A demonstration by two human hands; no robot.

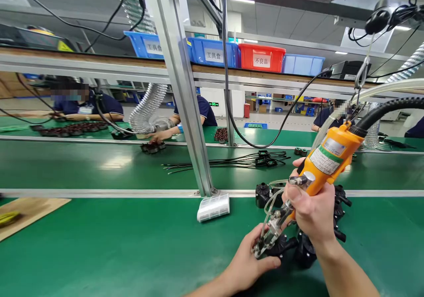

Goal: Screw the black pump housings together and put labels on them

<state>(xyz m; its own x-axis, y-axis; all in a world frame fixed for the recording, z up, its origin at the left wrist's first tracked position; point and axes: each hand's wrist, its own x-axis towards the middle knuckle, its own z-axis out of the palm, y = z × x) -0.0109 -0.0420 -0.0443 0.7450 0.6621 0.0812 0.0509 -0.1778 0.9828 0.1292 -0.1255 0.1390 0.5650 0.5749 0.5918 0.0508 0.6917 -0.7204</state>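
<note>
Wearer's body, both sides. We record the left hand [247, 261] as bare: slender fingers [252, 238], a long thumb [269, 264] tapering to a rounded tip, and behind the fingers a bare left forearm [213, 286], cut off by the lower edge. Right hand [314, 211]: bare too, with a broad thumb. Well behind its fingers, we note a bare right forearm [346, 266], widening away from the wrist.

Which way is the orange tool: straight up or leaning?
Leaning. The orange tool slants in the right hand, its top end up to the right, its tip down by the left hand.
</note>
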